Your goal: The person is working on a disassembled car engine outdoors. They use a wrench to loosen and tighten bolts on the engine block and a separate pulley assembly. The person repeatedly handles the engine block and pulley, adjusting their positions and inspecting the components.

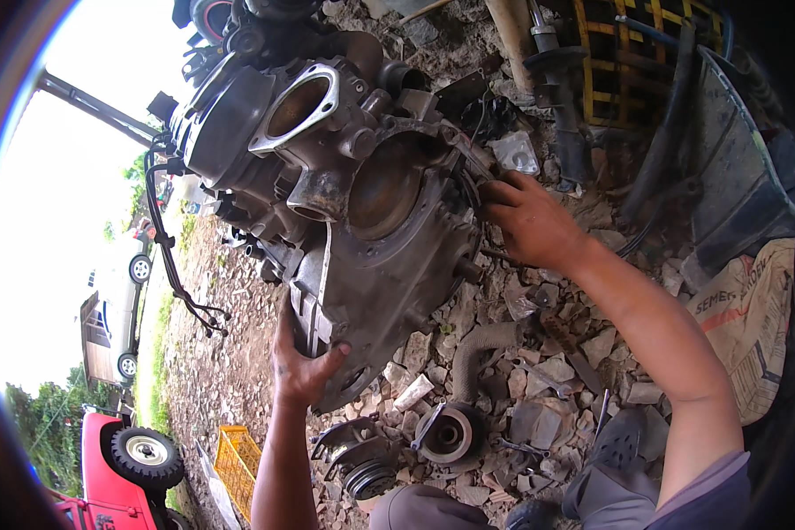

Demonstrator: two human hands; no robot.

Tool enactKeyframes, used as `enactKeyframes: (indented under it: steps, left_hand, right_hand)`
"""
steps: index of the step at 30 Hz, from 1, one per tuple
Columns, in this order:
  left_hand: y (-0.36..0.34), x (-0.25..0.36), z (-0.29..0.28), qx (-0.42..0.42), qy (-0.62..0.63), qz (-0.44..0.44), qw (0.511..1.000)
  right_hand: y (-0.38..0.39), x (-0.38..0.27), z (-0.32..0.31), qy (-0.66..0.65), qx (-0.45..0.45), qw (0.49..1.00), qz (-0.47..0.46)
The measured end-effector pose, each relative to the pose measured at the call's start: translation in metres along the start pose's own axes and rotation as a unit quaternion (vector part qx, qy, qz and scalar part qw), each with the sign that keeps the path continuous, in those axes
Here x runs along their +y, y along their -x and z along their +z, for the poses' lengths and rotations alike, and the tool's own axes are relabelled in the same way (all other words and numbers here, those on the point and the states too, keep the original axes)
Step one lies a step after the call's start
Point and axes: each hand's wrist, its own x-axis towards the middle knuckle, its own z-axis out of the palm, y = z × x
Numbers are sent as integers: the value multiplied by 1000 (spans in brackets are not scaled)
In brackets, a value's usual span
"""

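A large greasy engine [318,177] fills the upper middle, with a wide metal front cover [389,265] facing me. My left hand [305,371] grips the cover's lower left edge, thumb across its front and fingers partly hidden behind it. At the cover's right side is my right hand [534,221], its fingers curled closed against the engine's edge. A slim dark piece runs up from those fingertips, but what they hold is hidden. Above the cover, a pale-rimmed oval opening [305,104] shows on a housing. A black cable harness [163,238] hangs from the engine's left side.
Broken stone covers the ground. Near my knees lie a pulley [450,433], a belt-driven engine part [362,459], a curved hose [477,353] and a wrench [546,380]. A paper sack [751,327] and a dark bin [742,168] stand right; a yellow crate [234,473] is lower left.
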Motion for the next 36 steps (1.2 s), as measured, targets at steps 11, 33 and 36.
enactKeyframes:
  steps: [11,33,36]
  left_hand:
    - [-2,-12,-6,1,-35,22,999]
    - [2,-18,-10,13,-47,20,999]
    - [-2,-8,-3,10,-49,35,998]
  right_hand:
    - [-7,-2,-23,-151,52,986,40]
    - [-10,14,-39,-231,123,961,90]
    - [-11,14,-45,-273,150,940,140]
